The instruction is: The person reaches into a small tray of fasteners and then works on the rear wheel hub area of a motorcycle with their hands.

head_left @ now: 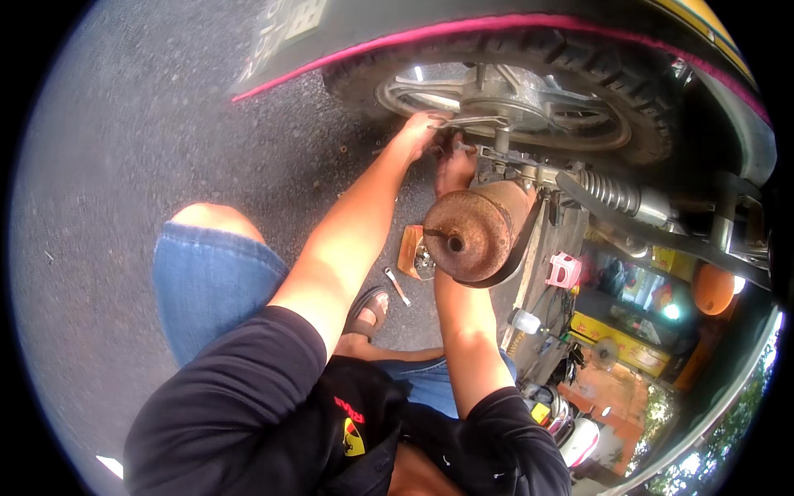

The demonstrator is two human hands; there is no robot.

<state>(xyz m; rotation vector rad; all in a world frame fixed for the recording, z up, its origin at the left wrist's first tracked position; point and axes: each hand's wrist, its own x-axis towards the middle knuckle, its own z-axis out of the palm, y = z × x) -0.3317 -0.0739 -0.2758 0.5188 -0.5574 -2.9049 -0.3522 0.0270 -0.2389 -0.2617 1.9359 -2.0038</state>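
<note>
My left hand (424, 132) is curled at the end of a silver metal bar, perhaps a spanner (475, 121), beside the hub of a motorcycle wheel (510, 87) with a thick black tyre. My right hand (453, 165) reaches up behind the rusty exhaust muffler (467, 235), its fingers bent at metal fittings below the axle; what they hold is too small to make out. A coil-spring shock absorber (608, 190) runs to the right of the fittings.
A wooden box (410, 248) with small metal parts and a spanner (397, 287) lie on the asphalt (116, 231) by my sandalled foot (372, 310). A pink plastic stool (563, 269) and yellow-framed structure are at the right. A pink-trimmed body panel (347, 33) overhangs the wheel.
</note>
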